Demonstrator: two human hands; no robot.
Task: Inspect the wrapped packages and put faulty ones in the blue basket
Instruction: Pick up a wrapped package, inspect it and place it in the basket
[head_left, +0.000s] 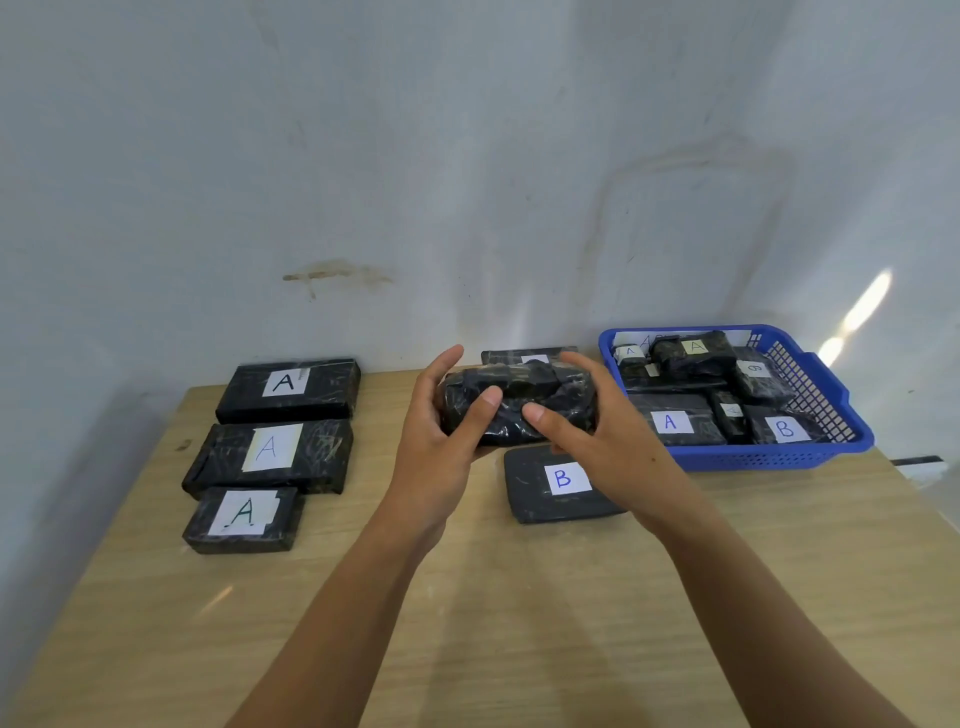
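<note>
Both grips (436, 431) (597, 431) around crinkly black package (519, 395) (lumpy)

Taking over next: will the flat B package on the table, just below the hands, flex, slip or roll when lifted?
The B package lies flat and thin, so it probably won't roll. Its glossy black wrap looks slick, so a grip may slip. It shows an even slab shape, so likely stiff.

Pale stained wall (363, 156) behind light wooden table (519, 623), sunlight patch (865, 301) at right
</note>
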